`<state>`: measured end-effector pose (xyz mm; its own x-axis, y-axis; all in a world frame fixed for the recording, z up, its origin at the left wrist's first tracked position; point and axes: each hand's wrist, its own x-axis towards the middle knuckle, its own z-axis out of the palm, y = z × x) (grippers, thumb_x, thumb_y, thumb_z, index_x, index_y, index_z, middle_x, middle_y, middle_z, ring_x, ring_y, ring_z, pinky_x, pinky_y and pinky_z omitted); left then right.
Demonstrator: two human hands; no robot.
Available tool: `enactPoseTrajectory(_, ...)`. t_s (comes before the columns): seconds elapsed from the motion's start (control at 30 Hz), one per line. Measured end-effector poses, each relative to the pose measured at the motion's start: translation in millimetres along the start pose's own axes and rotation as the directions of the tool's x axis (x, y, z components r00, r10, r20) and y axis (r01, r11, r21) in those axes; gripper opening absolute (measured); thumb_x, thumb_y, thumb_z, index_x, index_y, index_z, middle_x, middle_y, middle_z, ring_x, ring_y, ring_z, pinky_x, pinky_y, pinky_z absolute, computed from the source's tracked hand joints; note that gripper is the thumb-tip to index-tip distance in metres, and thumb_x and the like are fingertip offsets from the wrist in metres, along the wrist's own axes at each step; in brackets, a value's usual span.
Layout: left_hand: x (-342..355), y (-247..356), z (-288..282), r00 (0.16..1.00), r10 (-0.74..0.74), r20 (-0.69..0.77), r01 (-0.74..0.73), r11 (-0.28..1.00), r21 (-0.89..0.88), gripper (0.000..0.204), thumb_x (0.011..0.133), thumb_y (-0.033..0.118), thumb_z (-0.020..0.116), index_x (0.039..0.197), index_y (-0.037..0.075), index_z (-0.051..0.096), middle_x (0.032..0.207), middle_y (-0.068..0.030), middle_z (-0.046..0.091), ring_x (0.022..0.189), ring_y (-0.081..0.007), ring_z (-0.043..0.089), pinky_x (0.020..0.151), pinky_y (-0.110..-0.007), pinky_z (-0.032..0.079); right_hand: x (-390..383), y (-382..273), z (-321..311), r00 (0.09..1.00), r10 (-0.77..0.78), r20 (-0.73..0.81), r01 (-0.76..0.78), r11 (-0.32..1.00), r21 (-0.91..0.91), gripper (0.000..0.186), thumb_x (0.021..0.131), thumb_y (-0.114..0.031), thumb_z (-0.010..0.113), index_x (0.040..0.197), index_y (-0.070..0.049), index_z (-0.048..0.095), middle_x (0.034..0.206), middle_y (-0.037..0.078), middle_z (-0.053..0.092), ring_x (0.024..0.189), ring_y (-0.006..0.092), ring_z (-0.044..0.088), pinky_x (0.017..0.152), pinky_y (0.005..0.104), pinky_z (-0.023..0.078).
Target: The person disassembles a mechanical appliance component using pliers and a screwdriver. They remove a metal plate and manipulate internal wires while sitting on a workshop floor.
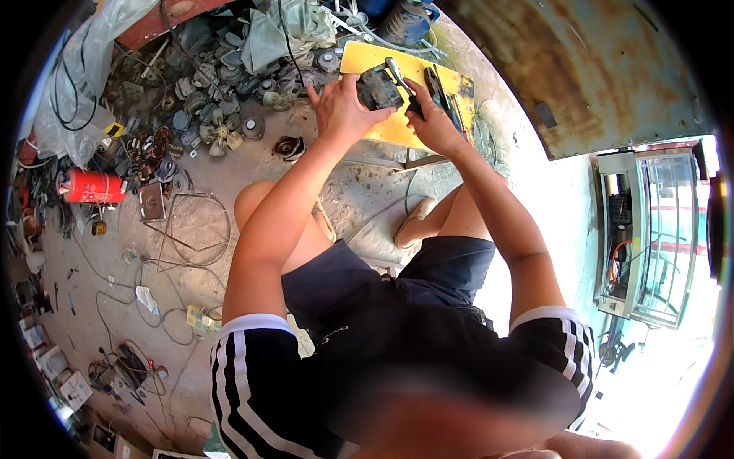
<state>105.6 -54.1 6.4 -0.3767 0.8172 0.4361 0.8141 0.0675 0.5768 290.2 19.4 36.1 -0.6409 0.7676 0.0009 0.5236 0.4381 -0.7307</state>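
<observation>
My left hand grips the near left side of a dark, grimy square part on a small yellow table. In my right hand is a metal ratchet-like tool with a dark handle; its head reaches over the part's top edge. Several dark-handled hand tools lie just right of it on the yellow top.
Grimy metal parts are piled at upper left near a red cylinder. Cables and a wire frame lie on the concrete floor. A rusty sheet overhangs the upper right; a glass-fronted cabinet stands at right.
</observation>
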Motion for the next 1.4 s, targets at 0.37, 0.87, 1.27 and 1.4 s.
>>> enactPoseTrajectory(0.37, -0.2, 4.5, -1.7, 1.0, 0.027, -0.013, -0.027, 0.999, -0.019, 0.082, 0.058, 0.056, 0.084, 0.115, 0.007, 0.052, 0.105, -0.0113, 0.066, 0.111, -0.0301, 0.057, 0.108, -0.067, 0.016, -3.9, 26.0, 27.5, 0.89, -0.1, -0.444, 0.164, 0.98, 0.11, 0.055, 0.093, -0.001, 0.05, 0.145, -0.009, 0.037, 0.12, 0.025, 0.057, 0.111, 0.0368, 0.058, 0.096, 0.0389, 0.045)
enactPoseTrajectory(0.87, -0.1, 0.9, -0.9, 0.997, -0.018, 0.069, 0.018, 1.0, 0.001, 0.089, 0.059, 0.06, 0.081, 0.123, 0.008, 0.049, 0.11, -0.0122, 0.065, 0.113, -0.0314, 0.057, 0.109, -0.065, 0.016, -76.2, -41.2, -14.7, 0.92, 0.119, -0.375, -0.113, 0.993, 0.036, 0.036, 0.101, -0.019, 0.05, 0.131, -0.002, 0.057, 0.073, -0.002, 0.051, 0.068, 0.0068, 0.045, 0.062, 0.0234, 0.039)
enactPoseTrajectory(1.27, 0.8, -0.7, 2.1, 0.999, 0.011, 0.041, -0.01, 0.999, -0.032, 0.087, 0.058, 0.059, 0.082, 0.12, 0.005, 0.051, 0.107, -0.0131, 0.066, 0.112, -0.032, 0.057, 0.109, -0.065, 0.016, -66.8, -63.5, -27.0, 0.965, 0.252, -0.073, -0.248, 0.967, 0.063, 0.05, 0.096, -0.034, 0.052, 0.13, 0.003, 0.052, 0.104, 0.026, 0.066, 0.103, 0.0355, 0.064, 0.09, 0.0383, 0.047)
enactPoseTrajectory(1.4, -0.2, -4.7, 4.6, 0.999, 0.041, 0.004, -0.041, 0.998, -0.05, 0.086, 0.058, 0.057, 0.083, 0.119, 0.006, 0.051, 0.106, -0.0131, 0.066, 0.11, -0.0325, 0.057, 0.108, -0.067, 0.017, -65.3, -115.2, -36.5, 0.971, 0.239, 0.031, -0.231, 0.961, -0.153, 0.051, 0.093, -0.034, 0.051, 0.126, 0.006, 0.052, 0.098, 0.028, 0.066, 0.097, 0.041, 0.064, 0.086, 0.0446, 0.048)
